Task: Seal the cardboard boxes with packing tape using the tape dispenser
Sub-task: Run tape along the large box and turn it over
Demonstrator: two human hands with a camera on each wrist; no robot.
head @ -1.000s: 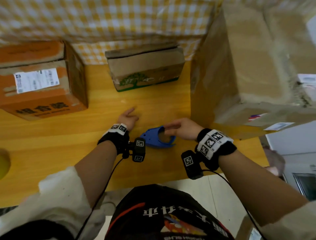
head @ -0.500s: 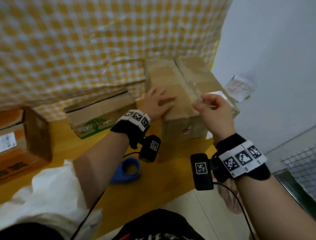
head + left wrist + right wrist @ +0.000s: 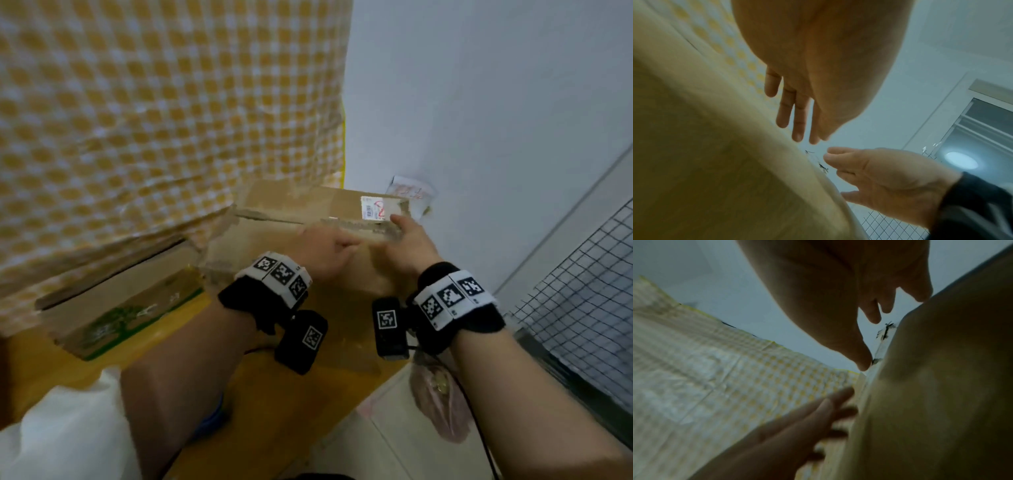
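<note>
A large cardboard box (image 3: 260, 240) stands on the wooden table (image 3: 284, 394) against the white wall, with a white label (image 3: 373, 207) on its top. My left hand (image 3: 325, 253) lies with straight fingers on the top's front edge. My right hand (image 3: 407, 243) touches the taped flap edge just right of it, fingers loose. The left wrist view shows the left fingers (image 3: 795, 113) flat along the box (image 3: 705, 162). In the right wrist view the right thumb (image 3: 863, 363) meets the box (image 3: 941, 402). The blue tape dispenser (image 3: 210, 416) lies on the table, mostly hidden under my left forearm.
A smaller box with green print (image 3: 113, 315) lies at the left under a yellow checked cloth (image 3: 154, 120). A wire mesh panel (image 3: 582, 291) stands at the right. A pink bag (image 3: 438, 407) lies on the floor below the table edge. A paper scrap (image 3: 411, 192) leans on the wall.
Both hands left the table by the blue dispenser and rose to the large box's top. They have since drawn closer together at the flap edge. The head view swung up and right.
</note>
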